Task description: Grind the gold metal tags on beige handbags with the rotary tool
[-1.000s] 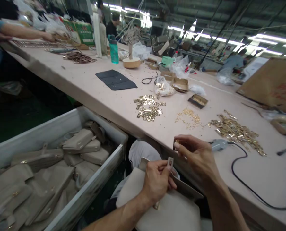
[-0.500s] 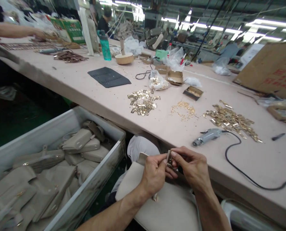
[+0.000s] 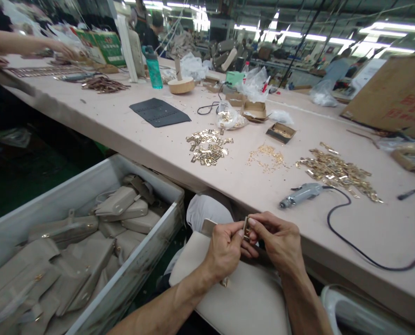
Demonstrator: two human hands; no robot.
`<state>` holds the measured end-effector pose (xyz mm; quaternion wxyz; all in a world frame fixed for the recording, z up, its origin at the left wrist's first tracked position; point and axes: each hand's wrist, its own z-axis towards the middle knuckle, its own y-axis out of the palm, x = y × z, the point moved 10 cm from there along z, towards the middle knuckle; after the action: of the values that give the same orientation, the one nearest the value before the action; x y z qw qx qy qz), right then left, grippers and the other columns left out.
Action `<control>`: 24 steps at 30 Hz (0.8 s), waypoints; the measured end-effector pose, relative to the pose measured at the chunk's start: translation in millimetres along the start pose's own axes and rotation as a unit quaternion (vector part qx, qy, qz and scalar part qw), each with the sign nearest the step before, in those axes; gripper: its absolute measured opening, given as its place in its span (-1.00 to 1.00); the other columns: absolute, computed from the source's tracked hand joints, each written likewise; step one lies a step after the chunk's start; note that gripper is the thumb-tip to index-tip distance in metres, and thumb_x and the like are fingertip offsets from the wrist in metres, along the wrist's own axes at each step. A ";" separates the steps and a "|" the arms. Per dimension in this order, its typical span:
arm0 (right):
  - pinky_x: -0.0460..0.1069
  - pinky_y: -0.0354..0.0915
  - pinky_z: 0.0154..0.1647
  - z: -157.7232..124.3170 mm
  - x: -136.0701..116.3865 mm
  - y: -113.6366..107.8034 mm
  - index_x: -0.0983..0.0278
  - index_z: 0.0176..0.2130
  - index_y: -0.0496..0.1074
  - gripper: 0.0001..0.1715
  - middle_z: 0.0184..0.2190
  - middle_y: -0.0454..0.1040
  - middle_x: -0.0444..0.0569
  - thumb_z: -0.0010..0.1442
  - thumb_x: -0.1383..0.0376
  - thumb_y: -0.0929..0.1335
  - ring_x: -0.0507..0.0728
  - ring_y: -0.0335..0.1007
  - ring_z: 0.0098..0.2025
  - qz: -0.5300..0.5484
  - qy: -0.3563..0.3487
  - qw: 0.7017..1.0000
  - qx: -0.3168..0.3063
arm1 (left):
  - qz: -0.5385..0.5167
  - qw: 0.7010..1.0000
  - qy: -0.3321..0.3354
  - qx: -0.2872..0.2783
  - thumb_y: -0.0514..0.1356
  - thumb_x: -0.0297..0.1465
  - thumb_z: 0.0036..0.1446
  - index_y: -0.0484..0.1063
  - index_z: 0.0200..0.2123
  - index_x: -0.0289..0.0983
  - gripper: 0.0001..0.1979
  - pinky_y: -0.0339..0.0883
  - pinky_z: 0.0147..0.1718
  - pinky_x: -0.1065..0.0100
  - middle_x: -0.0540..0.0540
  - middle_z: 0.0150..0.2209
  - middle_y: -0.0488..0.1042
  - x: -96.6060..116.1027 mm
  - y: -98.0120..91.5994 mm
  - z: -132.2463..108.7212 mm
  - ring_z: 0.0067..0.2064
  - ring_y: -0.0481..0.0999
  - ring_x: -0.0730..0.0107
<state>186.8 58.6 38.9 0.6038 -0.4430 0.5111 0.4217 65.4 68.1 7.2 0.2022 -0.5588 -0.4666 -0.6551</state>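
A beige handbag (image 3: 242, 298) rests across my lap, under both forearms. Over its upper edge, my left hand (image 3: 223, 246) pinches a small gold metal bag fitting (image 3: 246, 228) between thumb and fingers. My right hand (image 3: 279, 237) grips the same fitting from the other side, thumb and fingertips closed on it. Whether a leather tab sits inside the fitting is hard to make out. A grey electric screwdriver (image 3: 301, 195) with a black cord lies on the table beyond my right hand.
Left of my lap, a white bin (image 3: 147, 253) holds several beige bags. On the table (image 3: 151, 144) are gold plates (image 3: 209, 156), tiny screws (image 3: 268, 156), gold fittings (image 3: 336, 172) and a black sheet (image 3: 160, 111). A co-worker's arm (image 3: 22, 43) reaches in at far left.
My hands stay closed on the fitting, which has turned slightly between my fingers. The co-worker's arm at far left has shifted, and the view has moved a little.
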 end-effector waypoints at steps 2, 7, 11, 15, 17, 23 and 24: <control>-0.10 0.38 -0.49 0.1 1.0 -0.4 0.30 -0.18 0.63 -0.71 -0.47 0.47 -0.04 0.25 0.12 0.56 0.09 0.41 -0.48 0.002 0.001 1.000 0.002 | -0.006 1.000 0.002 -0.001 0.12 -0.27 0.36 0.50 -0.21 -0.36 -0.73 0.50 -0.50 0.49 -0.10 -0.35 0.48 -1.2 0.0 -0.6 -0.45 0.65 0.31; -0.11 0.40 -0.47 0.9 0.6 1.6 0.29 -0.17 0.64 -0.72 -0.43 0.49 -0.03 0.26 0.13 0.56 0.09 0.42 -0.47 -0.001 -0.002 1.000 0.003 | -0.009 1.000 -0.002 -0.001 0.12 -0.30 0.35 0.48 -0.23 -0.36 -0.76 0.49 -0.49 0.53 -0.09 -0.36 0.48 -0.4 0.0 -1.8 -0.44 0.65 0.33; -0.11 0.41 -0.47 0.3 -0.5 2.2 0.29 -0.17 0.64 -0.73 -0.43 0.49 -0.03 0.26 0.14 0.55 0.09 0.42 -0.47 -0.003 -0.004 1.000 0.008 | -0.014 1.000 0.002 0.006 0.14 -0.32 0.33 0.48 -0.26 -0.37 -0.77 0.46 -0.53 0.55 -0.09 -0.38 0.48 1.7 -0.7 -1.6 -0.47 0.63 0.36; -0.10 0.41 -0.46 -2.4 -2.2 0.3 0.27 -0.13 0.65 -0.75 -0.36 0.50 -0.02 0.29 0.14 0.52 0.10 0.44 -0.44 -0.031 -0.009 0.999 0.004 | -0.011 1.000 0.007 0.014 0.13 -0.34 0.36 0.52 -0.22 -0.39 -0.76 0.45 -0.54 0.56 -0.09 -0.41 0.49 2.4 -1.4 -1.9 -0.49 0.62 0.37; -0.09 0.41 -0.45 -4.0 -5.3 0.8 0.25 -0.09 0.65 -0.76 -0.30 0.49 -0.01 0.33 0.15 0.49 0.10 0.45 -0.41 -0.058 -0.018 0.998 -0.012 | -0.012 1.000 0.010 0.015 0.12 -0.35 0.37 0.55 -0.15 -0.39 -0.75 0.45 -0.53 0.56 -0.11 -0.37 0.53 3.0 -1.7 -2.7 -0.49 0.62 0.38; -0.06 0.40 -0.37 -8.4 -21.5 6.0 0.22 -0.04 0.65 -0.76 -0.27 0.46 0.00 0.39 0.18 0.44 0.11 0.44 -0.36 -0.112 -0.070 0.990 -0.040 | 0.013 0.999 0.019 0.031 0.13 -0.35 0.38 0.59 -0.14 -0.40 -0.73 0.43 -0.54 0.54 -0.08 -0.50 0.51 1.1 -8.2 -6.3 -0.53 0.60 0.36; -0.05 0.40 -0.36 -9.0 -22.9 6.9 0.22 -0.04 0.65 -0.76 -0.27 0.46 0.00 0.39 0.17 0.44 0.12 0.45 -0.33 -0.113 -0.078 0.990 -0.042 | 0.022 0.999 0.021 0.035 0.14 -0.35 0.38 0.59 -0.17 -0.40 -0.73 0.39 -0.57 0.56 -0.06 -0.55 0.48 0.2 -9.6 -6.6 -0.56 0.58 0.37</control>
<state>175.2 50.4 60.1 0.6665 -0.4889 0.3909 0.4049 54.2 67.3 4.2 0.2456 -0.5476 -0.4724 -0.6455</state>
